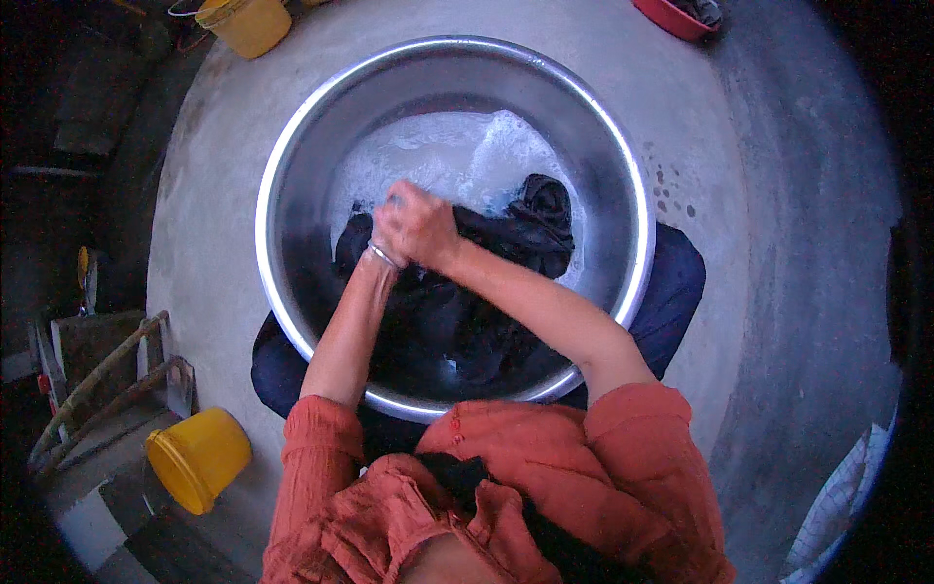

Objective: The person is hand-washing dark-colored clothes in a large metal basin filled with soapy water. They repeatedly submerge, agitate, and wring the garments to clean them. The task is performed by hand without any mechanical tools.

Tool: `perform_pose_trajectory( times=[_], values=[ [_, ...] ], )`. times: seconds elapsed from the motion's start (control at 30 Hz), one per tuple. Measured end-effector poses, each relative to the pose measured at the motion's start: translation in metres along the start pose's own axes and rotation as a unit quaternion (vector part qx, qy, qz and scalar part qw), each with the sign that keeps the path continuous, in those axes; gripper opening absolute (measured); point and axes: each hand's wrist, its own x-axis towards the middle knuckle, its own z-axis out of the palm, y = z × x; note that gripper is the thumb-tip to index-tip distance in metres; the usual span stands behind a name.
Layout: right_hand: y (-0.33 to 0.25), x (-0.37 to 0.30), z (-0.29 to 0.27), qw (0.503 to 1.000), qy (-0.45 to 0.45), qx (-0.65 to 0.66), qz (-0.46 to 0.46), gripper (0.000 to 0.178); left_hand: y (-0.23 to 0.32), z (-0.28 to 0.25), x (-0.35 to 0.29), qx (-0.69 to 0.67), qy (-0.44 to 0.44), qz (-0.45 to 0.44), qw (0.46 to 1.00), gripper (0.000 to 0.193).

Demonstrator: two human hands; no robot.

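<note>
A large round metal basin sits in front of me between my knees. Whitish, sudsy water covers part of its bottom. A soaked black garment lies bunched in it, spreading to the near side. Over the basin's middle my left hand, with a bracelet at the wrist, and my right hand are pressed together. Both are closed on the black cloth, which comes out beneath them. My right hand covers much of the left one's fingers, and motion blurs them slightly.
A yellow bucket lies tilted on the concrete floor at the lower left, near wooden poles. Another yellow bucket stands at the far left. A red tub with dark contents is at the far right.
</note>
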Motion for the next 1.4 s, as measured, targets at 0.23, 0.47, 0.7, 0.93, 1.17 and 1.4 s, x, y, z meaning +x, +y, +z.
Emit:
perform_pose_trajectory(
  times=[0.23, 0.47, 0.7, 0.93, 1.17, 1.4],
  values=[
    [0.128, 0.044, -0.028, 0.908, -0.143, -0.268, 0.289, 0.034, 0.043, 0.011, 0.008, -0.248, 0.001, -0.195, 0.949, 0.052],
    [0.143, 0.011, -0.039, 0.924, -0.202, -0.143, 0.291, 0.038, 0.055, 0.031, 0.006, -0.215, 0.005, -0.245, 0.945, 0.064],
    [-0.027, -0.003, -0.036, 0.996, -0.057, -0.010, -0.074, 0.016, -0.006, 0.027, 0.009, -0.416, -0.025, 0.157, 0.895, 0.034],
    [0.023, 0.025, -0.004, 0.998, 0.062, -0.010, -0.019, 0.014, -0.008, 0.008, 0.017, -0.272, -0.013, -0.056, 0.961, 0.033],
    [0.135, 0.029, -0.047, 0.899, -0.086, -0.331, 0.275, 0.041, 0.033, 0.011, 0.012, -0.174, 0.057, -0.244, 0.952, 0.055],
    [0.097, 0.002, -0.034, 0.966, -0.144, 0.051, 0.207, 0.033, 0.043, 0.019, 0.011, -0.227, -0.026, -0.216, 0.949, 0.059]
  ],
)
